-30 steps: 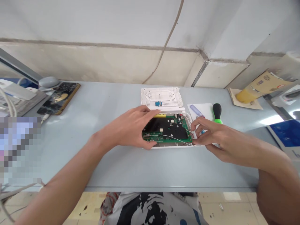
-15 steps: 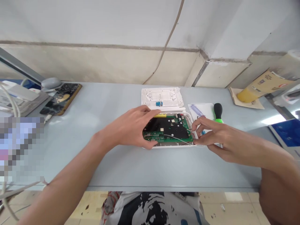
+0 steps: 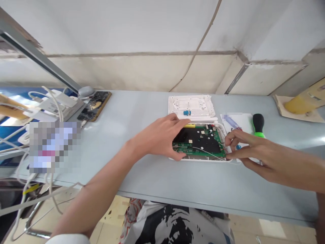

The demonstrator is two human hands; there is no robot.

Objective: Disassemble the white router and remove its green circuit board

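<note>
On the grey workbench (image 3: 203,179), green circuit board (image 3: 198,139) sits in the open white plastic router base (image 3: 203,160), with the back cover (image 3: 190,106) just behind it. Left hand (image 3: 158,137): fingers spread over the board's far edge, thumb on the near edge, bracing it. Right hand (image 3: 250,152): fingertips curled close together at the board's right edge, by the thin white wire (image 3: 207,153); can't tell if they're pinching it. Good handling looks like: edges only, no strain on that wire. Green-and-black screwdriver (image 3: 258,124) sits just beyond the right hand.
</note>
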